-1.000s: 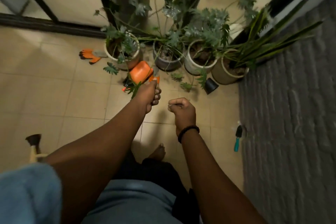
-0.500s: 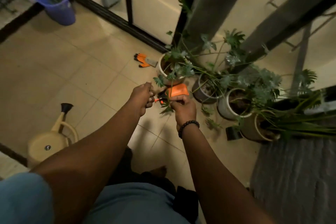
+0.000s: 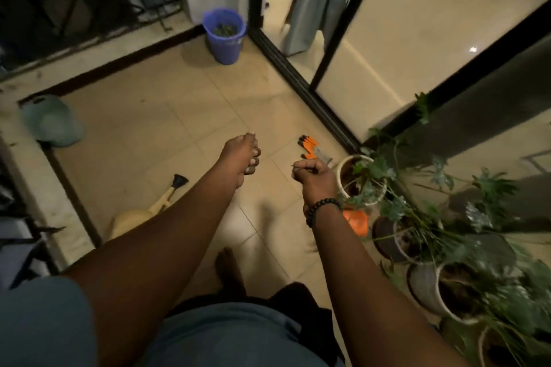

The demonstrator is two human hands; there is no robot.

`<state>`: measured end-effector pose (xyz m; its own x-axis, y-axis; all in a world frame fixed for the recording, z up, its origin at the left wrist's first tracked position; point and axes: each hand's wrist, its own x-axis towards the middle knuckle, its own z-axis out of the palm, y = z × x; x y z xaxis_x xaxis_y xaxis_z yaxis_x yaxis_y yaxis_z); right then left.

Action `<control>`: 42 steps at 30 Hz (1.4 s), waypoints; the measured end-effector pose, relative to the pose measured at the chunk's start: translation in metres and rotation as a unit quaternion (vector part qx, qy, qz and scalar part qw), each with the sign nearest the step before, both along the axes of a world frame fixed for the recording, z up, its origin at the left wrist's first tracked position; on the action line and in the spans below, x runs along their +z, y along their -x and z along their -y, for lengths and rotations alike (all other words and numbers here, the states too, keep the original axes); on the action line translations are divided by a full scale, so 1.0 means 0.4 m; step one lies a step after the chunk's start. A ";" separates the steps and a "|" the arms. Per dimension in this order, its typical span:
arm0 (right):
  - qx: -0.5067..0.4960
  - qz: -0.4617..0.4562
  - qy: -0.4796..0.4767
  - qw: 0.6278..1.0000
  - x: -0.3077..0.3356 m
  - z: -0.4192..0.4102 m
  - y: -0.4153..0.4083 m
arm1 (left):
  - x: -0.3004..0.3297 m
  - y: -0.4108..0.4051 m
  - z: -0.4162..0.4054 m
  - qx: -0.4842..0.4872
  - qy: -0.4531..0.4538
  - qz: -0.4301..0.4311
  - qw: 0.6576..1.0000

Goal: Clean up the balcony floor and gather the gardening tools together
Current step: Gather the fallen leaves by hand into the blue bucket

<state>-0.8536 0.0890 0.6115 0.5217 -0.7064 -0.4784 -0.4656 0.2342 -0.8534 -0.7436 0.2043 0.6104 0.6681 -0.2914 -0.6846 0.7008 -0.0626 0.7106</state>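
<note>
Right hand point(image 3: 313, 174): the grip is pinching shut on something thin and dark, apparently a twig point(image 3: 294, 167) or leaf stem, whose tip is poking out toward the left hand. What it is exactly cannot be told; the frame is blurring.

Left hand point(image 3: 243, 153): the fingers are curling into a loose fist. Whether it is holding debris cannot be told.

Just beyond the right grip, orange gloves point(image 3: 311, 147) are lying on the floor point(image 3: 167, 128), close to the door track. Directly beside and below that grip, a row of pots point(image 3: 348, 168) with trailing leaves is crowding in; an orange tool point(image 3: 356, 222) is lying under the right wrist, partly hidden by the forearm. Below the left forearm, a watering can point(image 3: 162, 204) is resting on the floor. Far ahead of both hands, a blue bucket point(image 3: 224, 34) is standing in the corner, with dark scraps inside. Well to the left, a green bag point(image 3: 52, 122) is sitting at the edge.

Risks, as judged:
- The pinch is slight; the twig is likely slipping out during a carry to the bucket and landing on the floor again.
- The right arm is passing close to foliage; a swing could be snagging stems or tipping a pot.
- A bare foot point(image 3: 228, 265) is standing near the can and tool; a step could be catching either.
- Light is poor, so small litter is easily being missed.
- Tools are lying scattered; gathering appears not yet done.
</note>
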 end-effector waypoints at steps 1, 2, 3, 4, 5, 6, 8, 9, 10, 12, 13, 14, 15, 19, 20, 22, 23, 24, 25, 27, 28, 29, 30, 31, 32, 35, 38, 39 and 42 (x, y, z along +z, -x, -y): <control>0.011 0.002 0.000 1.000 0.003 -0.007 -0.037 | 0.008 -0.031 -0.013 0.017 0.000 0.004 1.000; 0.026 0.005 -0.004 1.000 0.009 -0.017 -0.081 | 0.016 -0.067 -0.027 0.036 -0.001 0.007 0.999; 0.040 0.009 -0.008 0.999 0.016 -0.027 -0.122 | 0.020 -0.098 -0.036 0.052 -0.002 0.008 0.999; 0.056 0.014 -0.008 0.998 0.021 -0.034 -0.167 | 0.020 -0.133 -0.041 0.070 -0.003 0.008 0.998; 0.070 0.018 -0.005 0.997 0.025 -0.037 -0.207 | 0.019 -0.165 -0.042 0.086 -0.001 0.004 0.996; 0.082 0.020 -0.001 0.996 0.026 -0.039 -0.243 | 0.017 -0.192 -0.040 0.100 0.000 -0.001 0.995; 0.105 0.021 -0.003 0.994 0.024 -0.036 -0.322 | 0.016 -0.252 -0.031 0.127 0.003 -0.008 0.992; 0.115 0.019 -0.005 0.993 0.019 -0.032 -0.368 | 0.014 -0.287 -0.023 0.138 0.003 -0.009 0.990; 0.122 0.017 -0.006 0.992 0.014 -0.025 -0.412 | 0.010 -0.320 -0.013 0.146 0.003 -0.009 0.989; 0.134 0.022 -0.010 0.991 -0.004 -0.008 -0.499 | -0.002 -0.394 0.007 0.159 -0.005 -0.007 0.987; 0.142 0.023 -0.015 0.990 -0.013 0.000 -0.542 | -0.010 -0.431 0.016 0.165 -0.011 -0.006 0.986; 0.153 0.023 -0.023 0.988 -0.019 0.011 -0.593 | -0.016 -0.474 0.029 0.172 -0.019 -0.006 0.985; 0.162 0.022 -0.031 0.986 -0.024 0.022 -0.637 | -0.020 -0.512 0.041 0.175 -0.028 -0.008 0.984; 0.198 0.015 -0.065 0.978 -0.035 0.074 -0.794 | -0.021 -0.648 0.084 0.189 -0.083 -0.025 0.978; 0.210 0.015 -0.069 0.975 -0.034 0.088 -0.831 | -0.019 -0.682 0.097 0.187 -0.088 -0.023 0.978; 0.219 0.011 -0.061 0.974 -0.036 0.118 -0.910 | -0.019 -0.752 0.120 0.193 -0.092 -0.024 0.977; 0.218 0.010 -0.057 0.974 -0.038 0.132 -0.949 | -0.022 -0.786 0.132 0.203 -0.091 -0.026 0.975; 0.220 0.007 -0.054 0.974 -0.037 0.146 -0.989 | -0.023 -0.822 0.144 0.214 -0.086 -0.029 0.973; 0.223 0.003 -0.052 0.973 -0.036 0.159 -1.026 | -0.025 -0.856 0.156 0.224 -0.080 -0.032 0.971; 0.226 0.000 -0.054 0.973 -0.031 0.186 -1.104 | -0.031 -0.934 0.182 0.246 -0.066 -0.037 0.966; 0.224 -0.001 -0.057 0.973 -0.030 0.198 -1.146 | -0.037 -0.977 0.194 0.257 -0.060 -0.041 0.964; 0.220 0.000 -0.058 0.974 -0.034 0.210 -1.196 | -0.048 -1.028 0.209 0.266 -0.054 -0.048 0.961; 0.219 0.002 -0.056 0.974 -0.040 0.220 -1.242 | -0.058 -1.076 0.222 0.273 -0.049 -0.055 0.959; 0.218 0.002 -0.051 0.975 -0.046 0.226 -1.282 | -0.067 -1.119 0.233 0.278 -0.047 -0.062 0.957; 0.216 0.000 -0.045 0.975 -0.056 0.238 -1.334 | -0.080 -1.174 0.249 0.282 -0.044 -0.069 0.956; 0.213 0.004 -0.036 0.976 -0.097 0.267 -1.482 | -0.132 -1.333 0.295 0.282 -0.035 -0.076 0.956; 0.207 -0.002 -0.035 0.978 -0.155 0.292 -1.622 | -0.190 -1.483 0.329 0.260 -0.032 -0.073 0.962; 0.208 -0.007 -0.038 0.977 -0.180 0.301 -1.674 | -0.217 -1.535 0.341 0.254 -0.030 -0.069 0.964; 0.205 -0.007 -0.052 0.977 -0.257 0.325 -1.813 | -0.304 -1.673 0.372 0.231 -0.027 -0.065 0.970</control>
